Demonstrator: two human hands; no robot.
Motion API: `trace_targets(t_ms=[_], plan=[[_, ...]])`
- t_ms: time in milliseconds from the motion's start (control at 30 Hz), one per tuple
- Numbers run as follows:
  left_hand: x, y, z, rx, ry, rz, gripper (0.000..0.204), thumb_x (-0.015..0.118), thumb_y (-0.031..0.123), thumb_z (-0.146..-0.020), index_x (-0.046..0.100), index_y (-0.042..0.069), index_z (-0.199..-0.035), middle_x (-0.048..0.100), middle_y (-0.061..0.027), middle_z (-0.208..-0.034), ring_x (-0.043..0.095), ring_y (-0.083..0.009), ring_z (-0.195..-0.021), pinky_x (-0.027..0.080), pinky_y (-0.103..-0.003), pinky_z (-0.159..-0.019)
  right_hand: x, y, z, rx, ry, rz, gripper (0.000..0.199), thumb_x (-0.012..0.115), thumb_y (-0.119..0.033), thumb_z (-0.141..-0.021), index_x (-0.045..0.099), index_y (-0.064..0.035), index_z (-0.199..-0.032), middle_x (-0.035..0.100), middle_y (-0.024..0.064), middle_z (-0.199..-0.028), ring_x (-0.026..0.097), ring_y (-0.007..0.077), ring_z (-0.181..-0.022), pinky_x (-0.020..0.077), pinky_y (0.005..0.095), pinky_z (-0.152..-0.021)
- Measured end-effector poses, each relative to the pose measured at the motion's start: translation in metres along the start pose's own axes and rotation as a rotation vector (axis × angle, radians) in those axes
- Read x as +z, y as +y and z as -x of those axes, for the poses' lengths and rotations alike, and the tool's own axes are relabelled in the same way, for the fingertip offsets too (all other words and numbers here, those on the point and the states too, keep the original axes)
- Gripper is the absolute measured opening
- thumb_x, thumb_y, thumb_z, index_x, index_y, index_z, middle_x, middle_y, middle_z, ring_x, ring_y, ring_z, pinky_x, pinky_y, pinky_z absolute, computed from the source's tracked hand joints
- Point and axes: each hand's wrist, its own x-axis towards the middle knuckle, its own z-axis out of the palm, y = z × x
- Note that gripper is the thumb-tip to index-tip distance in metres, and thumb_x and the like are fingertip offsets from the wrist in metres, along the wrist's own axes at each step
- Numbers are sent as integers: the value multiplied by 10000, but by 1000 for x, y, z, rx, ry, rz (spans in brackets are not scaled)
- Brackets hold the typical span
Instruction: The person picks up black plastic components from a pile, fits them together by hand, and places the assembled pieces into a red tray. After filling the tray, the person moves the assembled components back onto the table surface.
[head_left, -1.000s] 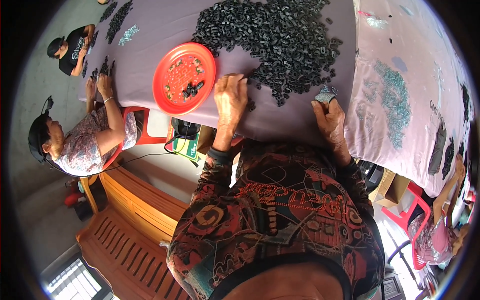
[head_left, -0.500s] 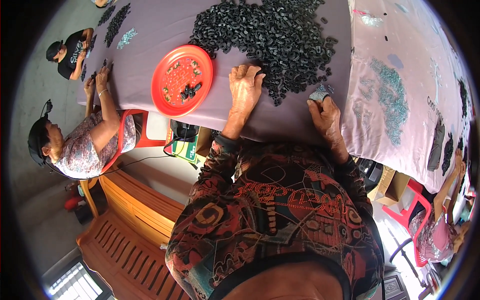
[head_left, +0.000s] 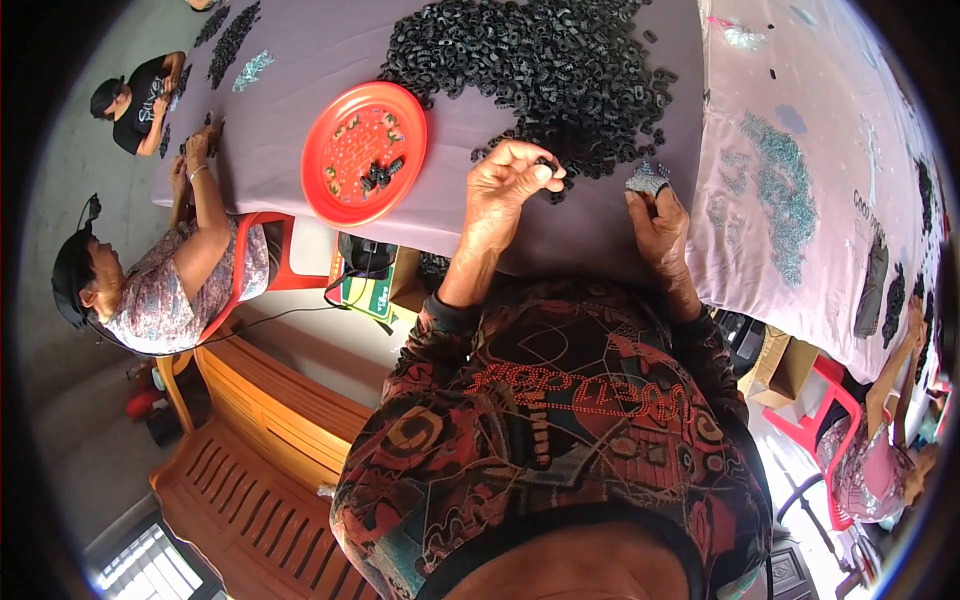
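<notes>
A big heap of small black plastic pieces spreads across the far part of the purple-covered table. At its near edge my left hand is closed, pinching one small black plastic piece between thumb and fingertips. To the right, my right hand is closed too, with a clump of tiny silvery-blue pieces at its thumb and fingertips. Left of my left hand sits a round red plate with several black pieces on it.
On the pink cloth at right lies a scatter of tiny blue-green pieces. People sit at left and right, with another at far left. A wooden bench and open cardboard box stand beside me.
My left hand has turned and come off the heap's edge, now showing a black piece in its fingertips. My right hand has shifted slightly, the silvery-blue clump staying at its fingers.
</notes>
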Motion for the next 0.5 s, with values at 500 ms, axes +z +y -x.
trace_targets(t_ms=[500], plan=[[19, -8, 23, 104, -41, -262, 191, 607, -71, -783, 568, 4, -954, 562, 5, -855, 516, -53, -778, 431, -204, -736, -3, -61, -9, 180, -101, -564, 142, 629, -9, -800, 577, -42, -928, 570, -28, -733, 480, 18, -592, 405, 164, -518]])
